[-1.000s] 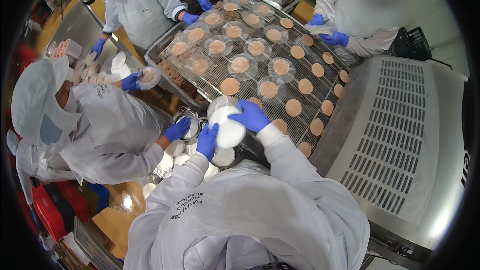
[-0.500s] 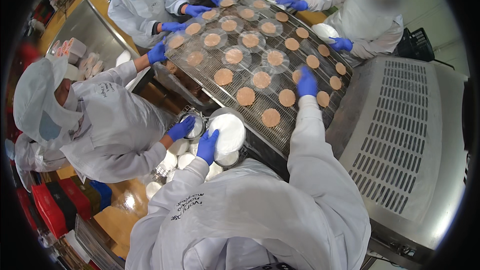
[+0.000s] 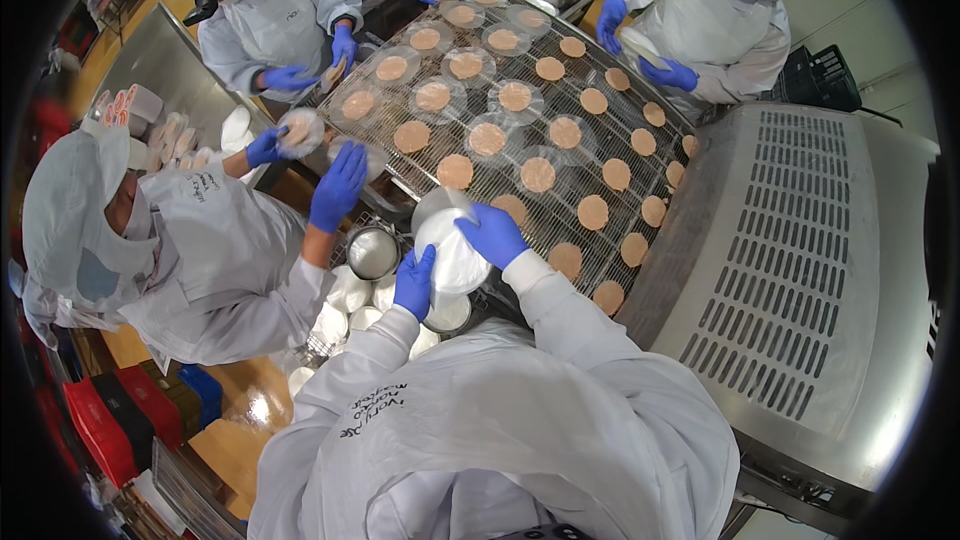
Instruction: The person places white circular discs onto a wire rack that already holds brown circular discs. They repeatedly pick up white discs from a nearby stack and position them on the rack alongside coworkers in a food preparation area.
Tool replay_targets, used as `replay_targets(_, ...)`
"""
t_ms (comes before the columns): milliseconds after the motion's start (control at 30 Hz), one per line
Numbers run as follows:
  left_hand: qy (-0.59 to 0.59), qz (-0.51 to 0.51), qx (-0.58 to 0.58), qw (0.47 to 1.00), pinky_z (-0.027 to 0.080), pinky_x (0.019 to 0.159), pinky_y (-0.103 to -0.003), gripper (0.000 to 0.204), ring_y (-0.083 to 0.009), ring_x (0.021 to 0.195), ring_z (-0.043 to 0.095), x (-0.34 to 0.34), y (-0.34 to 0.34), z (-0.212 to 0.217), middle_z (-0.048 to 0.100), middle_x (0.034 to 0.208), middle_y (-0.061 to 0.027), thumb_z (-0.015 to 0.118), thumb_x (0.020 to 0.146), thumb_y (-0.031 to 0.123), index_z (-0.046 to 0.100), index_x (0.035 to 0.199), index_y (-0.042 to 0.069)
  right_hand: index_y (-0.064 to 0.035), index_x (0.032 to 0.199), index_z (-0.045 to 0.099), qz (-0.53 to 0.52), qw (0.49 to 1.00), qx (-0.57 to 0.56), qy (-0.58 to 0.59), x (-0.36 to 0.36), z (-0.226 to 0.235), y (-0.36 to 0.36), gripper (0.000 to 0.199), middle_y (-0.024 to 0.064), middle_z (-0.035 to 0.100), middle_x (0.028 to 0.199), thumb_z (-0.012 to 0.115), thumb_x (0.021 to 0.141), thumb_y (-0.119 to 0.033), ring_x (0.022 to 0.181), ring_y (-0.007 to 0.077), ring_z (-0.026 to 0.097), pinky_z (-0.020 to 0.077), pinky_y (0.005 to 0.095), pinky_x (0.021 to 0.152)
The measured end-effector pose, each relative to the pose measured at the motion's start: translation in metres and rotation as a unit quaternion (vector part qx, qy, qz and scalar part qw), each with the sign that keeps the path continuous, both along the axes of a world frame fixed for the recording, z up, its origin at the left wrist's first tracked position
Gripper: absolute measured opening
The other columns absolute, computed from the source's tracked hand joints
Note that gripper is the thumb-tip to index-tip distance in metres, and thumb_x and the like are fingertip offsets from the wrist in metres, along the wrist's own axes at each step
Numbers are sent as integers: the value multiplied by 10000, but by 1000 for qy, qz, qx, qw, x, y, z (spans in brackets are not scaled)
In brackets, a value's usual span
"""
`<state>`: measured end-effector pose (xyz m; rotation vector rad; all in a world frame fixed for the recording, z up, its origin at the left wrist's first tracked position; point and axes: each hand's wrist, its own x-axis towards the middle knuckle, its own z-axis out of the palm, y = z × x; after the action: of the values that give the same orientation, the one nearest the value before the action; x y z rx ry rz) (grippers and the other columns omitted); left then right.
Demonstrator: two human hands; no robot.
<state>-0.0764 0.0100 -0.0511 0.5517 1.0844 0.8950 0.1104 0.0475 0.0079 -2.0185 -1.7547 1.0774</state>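
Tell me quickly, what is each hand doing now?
Left hand: closed on the lower edge of the stack of white round lids.
Right hand: fingers on top of the same stack, grip unclear.

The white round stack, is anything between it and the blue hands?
No. Both hands are on the white round stack: the left hand at its lower left edge, the right hand on its top right. Nothing lies between.

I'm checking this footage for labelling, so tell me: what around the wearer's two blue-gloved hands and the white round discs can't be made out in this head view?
- Left hand: palm side hidden; its grip on the stack of white round discs is unclear.
- Right hand: covers the stack's top edge.
- Disc count: too thin to tell.
- Round metal bowl: contents washed out by glare.
- White tubs below: partly hidden by sleeves.
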Motion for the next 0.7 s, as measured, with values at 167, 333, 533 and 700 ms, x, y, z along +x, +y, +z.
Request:
replay_targets(167, 110, -37, 2, 993, 456, 819, -291, 410, -168, 926, 565, 0, -3, 12, 592, 1066, -101, 586, 875, 237, 514, 1171, -38, -27, 899, 649, -120, 960, 229, 104, 78, -55, 11, 216, 64, 652, 794, 585, 832, -221, 719, 202, 603, 476, 347, 676)
replay_targets(333, 91, 0, -41, 995, 449, 825, -289, 452, -174, 944, 554, -14, -14, -5, 586, 1079, -110, 592, 870, 250, 497, 1200, -45, -69, 1006, 645, -370, 913, 156, -73, 239, -52, 25, 225, 146, 651, 972, 514, 862, -182, 900, 302, 622, 490, 349, 799)
replay_targets(533, 67, -32, -45, 996, 445, 836, -287, 441, -165, 947, 555, -11, -9, 3, 584, 1091, -105, 599, 865, 241, 502, 1194, -36, -77, 1217, 526, -83, 814, 257, -514, 238, -132, 34, 362, 221, 485, 1265, 398, 880, -109, 1121, 322, 515, 406, 366, 949)
replay_targets(700, 33, -38, -19, 999, 446, 852, -287, 418, -167, 982, 555, -12, -1, 2, 580, 1111, -102, 582, 874, 202, 485, 1214, -22, -93, 1271, 478, -94, 973, 74, -199, 145, -70, -3, 381, 170, 383, 1382, 382, 907, -147, 1218, 298, 431, 344, 359, 1004)
